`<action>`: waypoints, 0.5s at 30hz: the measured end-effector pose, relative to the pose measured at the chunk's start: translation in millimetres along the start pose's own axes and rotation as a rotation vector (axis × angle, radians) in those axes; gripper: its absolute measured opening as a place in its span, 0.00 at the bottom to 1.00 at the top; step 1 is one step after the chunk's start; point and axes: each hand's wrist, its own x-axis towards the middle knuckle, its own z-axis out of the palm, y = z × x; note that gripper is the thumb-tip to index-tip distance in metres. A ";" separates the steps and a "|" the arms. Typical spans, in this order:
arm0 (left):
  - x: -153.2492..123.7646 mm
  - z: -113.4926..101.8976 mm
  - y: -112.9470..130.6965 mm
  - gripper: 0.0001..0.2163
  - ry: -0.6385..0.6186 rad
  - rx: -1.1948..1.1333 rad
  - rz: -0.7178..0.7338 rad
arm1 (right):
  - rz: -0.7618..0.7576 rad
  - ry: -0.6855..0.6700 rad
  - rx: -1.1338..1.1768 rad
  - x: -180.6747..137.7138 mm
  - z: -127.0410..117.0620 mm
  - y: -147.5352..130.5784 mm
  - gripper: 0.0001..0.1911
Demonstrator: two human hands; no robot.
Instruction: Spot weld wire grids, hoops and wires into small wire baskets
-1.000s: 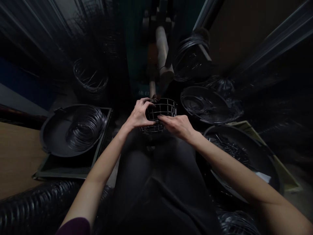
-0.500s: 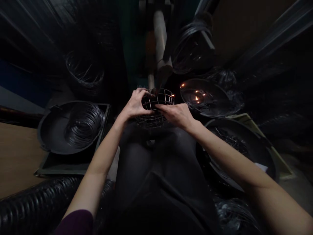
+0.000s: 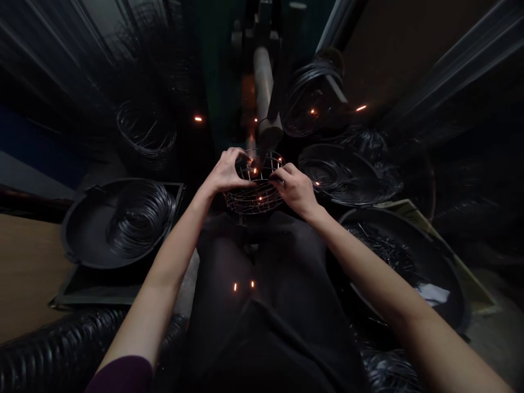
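A round wire basket (image 3: 256, 203) of thin metal rods sits at the electrodes of a machine that looks like a spot welder (image 3: 264, 76). My left hand (image 3: 227, 173) grips its left side, with the thumb along the near wires and the fingers at the back. My right hand (image 3: 297, 188) has its fingers curled and pinched at the basket's right upper edge; the fingertips are partly hidden. Bright orange sparks (image 3: 255, 171) glow inside the basket and fly off to both sides.
On the left, a black basin (image 3: 88, 229) holds coiled wire rings (image 3: 141, 218). To the right stand a basin of short rods (image 3: 442, 262) with a white scrap and a tray of rings (image 3: 356, 188). More wire hoops (image 3: 49, 349) lie at lower left.
My right hand has drawn back from its flat reach over the near wires, and its fingers are now curled at the right edge. Sparks have spread wider. My left hand keeps its hold.
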 end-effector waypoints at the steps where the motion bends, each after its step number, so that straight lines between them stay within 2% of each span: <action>1: 3.3 -0.9 -1.8 0.32 0.007 0.006 -0.007 | 0.019 0.006 0.013 3.6 2.2 0.5 0.08; 6: 18.9 -3.9 -6.2 0.34 -0.017 -0.021 -0.050 | 0.081 0.031 0.090 22.0 6.6 -0.9 0.08; 9: 11.5 -2.4 -15.0 0.40 0.017 -0.090 -0.045 | 0.069 0.055 0.134 1.0 -6.2 10.5 0.12; 12: -16.0 1.7 -39.2 0.49 0.065 -0.250 -0.080 | 0.155 0.060 0.191 -66.8 -26.5 49.2 0.16; 14: -40.6 6.6 -58.5 0.55 0.063 -0.371 -0.129 | 0.392 0.019 0.113 -131.2 -35.7 89.6 0.18; 15: -52.3 10.0 -66.7 0.57 0.050 -0.416 -0.154 | 0.538 -0.050 0.025 -164.9 -37.2 111.7 0.19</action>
